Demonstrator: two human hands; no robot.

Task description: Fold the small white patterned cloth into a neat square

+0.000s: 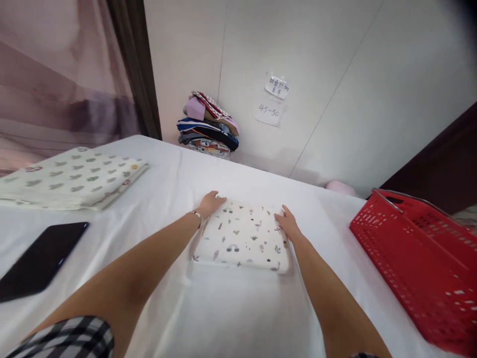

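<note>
Cloth point(242, 236) lies folded on the bench point(242, 313); left hand point(210, 203) and right hand point(289, 224) touch opposite sides, apparently steadying it; grip closure: cannot tell.

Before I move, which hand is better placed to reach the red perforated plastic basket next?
Likely the right hand: it is at the right edge of the folded white patterned cloth, nearer the basket. The left hand is at the cloth's opposite edge.

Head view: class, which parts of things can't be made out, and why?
In the head view:
Middle cloth: underside, hidden against the table.
Basket: right end, cut off by the right edge.
Black device: left end, cut off by the left edge.
Pink thing: lower part, hidden behind the table.
</note>
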